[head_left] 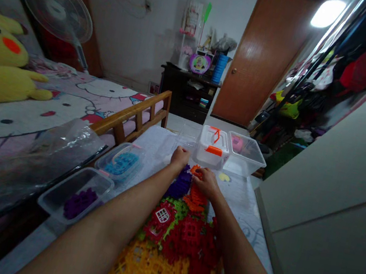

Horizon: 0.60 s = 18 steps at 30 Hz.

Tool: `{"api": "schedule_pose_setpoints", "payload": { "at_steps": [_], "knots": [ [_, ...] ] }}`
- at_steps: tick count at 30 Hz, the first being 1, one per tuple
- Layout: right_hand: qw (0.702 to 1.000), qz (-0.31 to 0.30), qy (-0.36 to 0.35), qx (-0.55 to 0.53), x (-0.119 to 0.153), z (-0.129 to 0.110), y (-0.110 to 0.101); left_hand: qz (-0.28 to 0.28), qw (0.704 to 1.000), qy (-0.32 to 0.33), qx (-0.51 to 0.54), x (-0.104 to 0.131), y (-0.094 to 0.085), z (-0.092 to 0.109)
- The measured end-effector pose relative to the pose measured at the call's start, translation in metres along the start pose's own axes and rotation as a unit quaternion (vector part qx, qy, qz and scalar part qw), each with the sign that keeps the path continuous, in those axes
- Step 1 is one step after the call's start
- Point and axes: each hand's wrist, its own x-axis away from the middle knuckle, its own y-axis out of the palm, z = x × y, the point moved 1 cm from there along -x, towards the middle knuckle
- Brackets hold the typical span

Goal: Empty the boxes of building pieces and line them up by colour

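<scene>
A heap of flat interlocking plastic pieces in yellow, red, green, orange and purple lies on a white sheet between my arms. My left hand rests at the far end of the heap, just above the purple pieces; whether it grips one is hidden. Over the orange pieces, my right hand closes its fingertips on a small orange piece. A clear box with an orange-handled lid stands just beyond both hands.
An open clear tub sits right of the lidded box. At left are a tub of blue pieces and a tub of purple pieces, beside a wooden bed rail. A grey wardrobe wall closes the right side.
</scene>
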Motion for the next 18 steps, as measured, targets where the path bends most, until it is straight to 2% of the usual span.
{"api": "schedule_pose_setpoints", "payload": {
  "at_steps": [4,8,12,18],
  "knots": [
    [0.999,0.023,0.026,0.017,0.000,-0.002,0.005,-0.082,0.976,0.063,-0.191,0.026,-0.009,-0.007],
    [0.999,-0.021,-0.026,-0.009,0.005,-0.009,0.006,-0.167,0.931,0.118,-0.303,0.046,-0.017,-0.008],
    [0.995,-0.056,-0.070,-0.041,0.020,-0.015,-0.004,-0.251,0.891,0.163,-0.341,0.059,-0.027,-0.007],
    [0.996,-0.046,-0.046,-0.062,0.056,-0.023,-0.022,-0.312,0.865,0.195,-0.342,0.086,-0.038,-0.003]
  ]
}}
